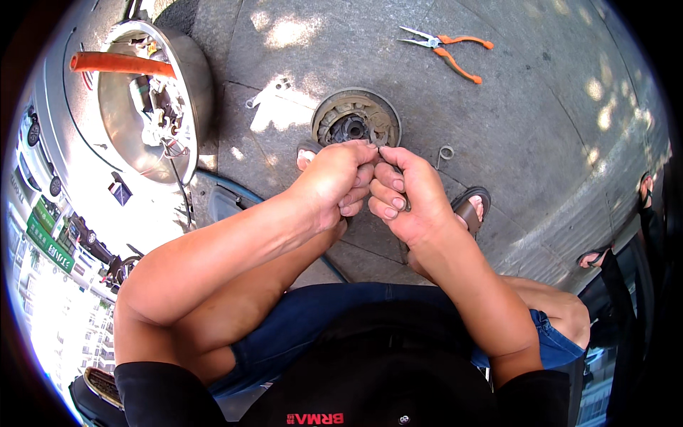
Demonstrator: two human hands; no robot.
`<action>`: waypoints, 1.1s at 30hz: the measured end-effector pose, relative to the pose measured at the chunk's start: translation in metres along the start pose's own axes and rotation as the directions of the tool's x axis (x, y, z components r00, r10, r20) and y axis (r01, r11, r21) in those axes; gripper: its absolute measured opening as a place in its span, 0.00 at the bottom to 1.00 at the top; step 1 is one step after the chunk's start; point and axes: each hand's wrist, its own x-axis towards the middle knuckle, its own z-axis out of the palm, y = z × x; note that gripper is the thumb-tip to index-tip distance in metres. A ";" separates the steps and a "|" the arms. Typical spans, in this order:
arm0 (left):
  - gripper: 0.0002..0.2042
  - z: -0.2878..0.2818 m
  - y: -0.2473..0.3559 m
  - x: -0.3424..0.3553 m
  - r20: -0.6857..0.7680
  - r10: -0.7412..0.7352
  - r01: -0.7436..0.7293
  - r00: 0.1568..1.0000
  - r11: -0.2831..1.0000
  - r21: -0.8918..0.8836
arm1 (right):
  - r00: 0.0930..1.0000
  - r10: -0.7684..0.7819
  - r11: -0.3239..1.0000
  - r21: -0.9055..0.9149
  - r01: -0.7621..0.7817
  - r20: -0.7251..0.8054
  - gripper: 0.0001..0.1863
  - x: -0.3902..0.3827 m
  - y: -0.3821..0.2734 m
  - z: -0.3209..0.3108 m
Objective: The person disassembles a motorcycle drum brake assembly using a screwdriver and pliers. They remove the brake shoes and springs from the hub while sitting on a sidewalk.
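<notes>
Left hand (pixel 340 181) and right hand (pixel 407 193) meet fingertip to fingertip, each grip pressed together on a small thin metal part (pixel 382 149), too small to identify. They hover just above a round clutch-like assembly (pixel 356 121) on the pavement (pixel 541 142). Orange-handled pliers (pixel 448 48) lie well apart, toward the far edge.

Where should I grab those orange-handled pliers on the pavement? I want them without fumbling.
Take the pliers by the two orange handles, which splay apart toward the right. Come from that side with the right hand, closing around both handles. The bare metal jaws point left and taper thin, so they offer a poor grip. Nothing lies close against the handles.
</notes>
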 end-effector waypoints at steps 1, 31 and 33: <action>0.12 0.001 0.000 -0.001 -0.005 0.000 0.000 1.000 1.000 0.000 | 1.000 0.004 1.000 -0.009 -0.004 -0.015 0.17 -0.001 0.000 0.000; 0.12 -0.015 -0.010 0.002 0.061 0.072 -0.085 0.996 0.966 0.246 | 0.990 -0.104 0.992 -0.061 0.110 0.091 0.16 0.007 0.025 -0.016; 0.10 -0.025 -0.016 -0.001 0.083 0.054 -0.078 0.995 0.941 0.329 | 0.989 -0.110 0.990 -0.077 0.118 0.100 0.16 0.002 0.044 -0.020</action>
